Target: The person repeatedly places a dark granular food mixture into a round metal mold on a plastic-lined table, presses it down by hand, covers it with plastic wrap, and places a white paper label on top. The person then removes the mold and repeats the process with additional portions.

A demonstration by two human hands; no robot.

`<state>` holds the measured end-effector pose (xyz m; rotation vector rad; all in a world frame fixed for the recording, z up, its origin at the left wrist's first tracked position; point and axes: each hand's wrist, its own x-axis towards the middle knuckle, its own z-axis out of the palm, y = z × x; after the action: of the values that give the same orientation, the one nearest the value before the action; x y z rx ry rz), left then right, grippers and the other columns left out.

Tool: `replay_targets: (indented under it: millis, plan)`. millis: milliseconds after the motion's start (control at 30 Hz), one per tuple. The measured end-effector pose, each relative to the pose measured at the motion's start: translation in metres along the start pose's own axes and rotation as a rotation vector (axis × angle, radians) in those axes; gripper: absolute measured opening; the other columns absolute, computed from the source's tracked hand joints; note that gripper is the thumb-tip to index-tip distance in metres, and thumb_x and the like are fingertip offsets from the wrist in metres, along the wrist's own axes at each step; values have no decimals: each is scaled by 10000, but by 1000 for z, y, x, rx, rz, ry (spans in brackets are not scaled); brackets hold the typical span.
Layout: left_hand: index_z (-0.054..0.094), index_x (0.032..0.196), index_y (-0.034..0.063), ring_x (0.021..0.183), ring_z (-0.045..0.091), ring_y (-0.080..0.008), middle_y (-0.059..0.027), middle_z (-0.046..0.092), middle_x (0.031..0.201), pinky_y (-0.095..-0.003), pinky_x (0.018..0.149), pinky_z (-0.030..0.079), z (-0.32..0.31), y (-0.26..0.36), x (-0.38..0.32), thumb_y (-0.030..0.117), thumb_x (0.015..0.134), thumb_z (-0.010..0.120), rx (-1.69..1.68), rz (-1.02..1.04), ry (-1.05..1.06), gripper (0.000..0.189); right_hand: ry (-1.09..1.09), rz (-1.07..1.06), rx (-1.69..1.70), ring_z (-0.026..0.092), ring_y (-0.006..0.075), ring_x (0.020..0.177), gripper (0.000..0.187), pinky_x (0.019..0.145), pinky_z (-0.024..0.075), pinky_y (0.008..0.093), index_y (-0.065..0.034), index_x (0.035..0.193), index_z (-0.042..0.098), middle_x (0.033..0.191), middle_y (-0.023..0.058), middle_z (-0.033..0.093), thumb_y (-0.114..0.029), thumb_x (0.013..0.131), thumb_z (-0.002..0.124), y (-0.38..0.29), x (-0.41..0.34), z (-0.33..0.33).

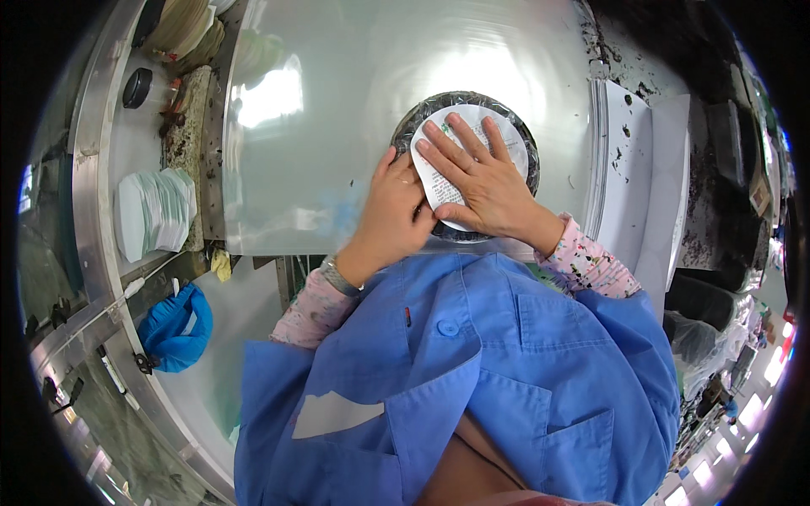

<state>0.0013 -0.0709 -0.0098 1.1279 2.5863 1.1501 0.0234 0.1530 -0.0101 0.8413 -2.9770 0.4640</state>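
A round white printed paper label (514, 136) lies on a dark disc wrapped in clear film (530, 171), which rests near the front edge of a glossy worktable (329, 126). Flat on the label, fingers spread, is my right hand (484, 171). My left hand (397, 209) sits at the disc's left side, its fingers at the rim beside the label's edge. Whether the left fingers grip the disc cannot be told, as some of them are hidden.
Left of the table are a stack of pale papers (158, 215), a black-lidded jar (138, 88), round stacked sheets (180, 31) and a blue cloth bundle (177, 329). White sheets (629, 152) stand along the right side. A metal rail (93, 158) runs at far left.
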Motion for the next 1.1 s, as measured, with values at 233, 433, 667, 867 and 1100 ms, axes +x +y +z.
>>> replay_targets:
  millis: [233, 433, 667, 867, 1100]
  plan:
    - [611, 1376, -46, 1329, 597, -248, -164, 648, 1420, -395, 1159, 437, 35, -53, 48, 170, 1122, 484, -521, -314, 480, 356, 5, -3, -80, 183, 383, 1626, 974, 1264, 117, 683, -180, 1669, 365, 1758, 79, 270, -838, 950, 392, -4, 2, 5]
    - [549, 1437, -90, 1333, 586, -251, -200, 624, 1449, -337, 1125, 457, 19, -32, 64, 182, 1143, 464, -1075, -630, 395, 410, 85, 26, -69, 174, 408, 1625, 1198, 1225, 80, 751, 40, 1618, 361, 1735, 236, 248, -898, 876, 433, -43, 12, 16]
    - [534, 1465, -82, 1254, 652, -267, -207, 669, 1399, -357, 1057, 507, 22, -52, 60, 261, 1126, 522, -658, -510, 287, 482, -55, -81, 209, 272, 384, 1601, 1170, 1263, 144, 671, 70, 1593, 372, 1691, 258, 329, -832, 870, 552, -67, -21, -3]
    - [662, 1362, -1, 1149, 694, -239, -167, 747, 1243, -340, 1002, 517, 20, -31, 59, 424, 1059, 627, -743, -556, 276, 523, 176, 123, -156, 280, 417, 1588, 767, 1231, 151, 735, -234, 1611, 467, 1713, 138, 354, -690, 998, 539, -24, -6, 12]
    - [792, 1149, 41, 875, 768, -329, -183, 787, 975, -400, 780, 587, 6, 7, 62, 259, 996, 673, -208, -346, 382, 292, 192, 163, -129, 213, 414, 1613, 752, 1230, 108, 750, -244, 1589, 504, 1748, 121, 283, -710, 998, 519, -28, -19, 15]
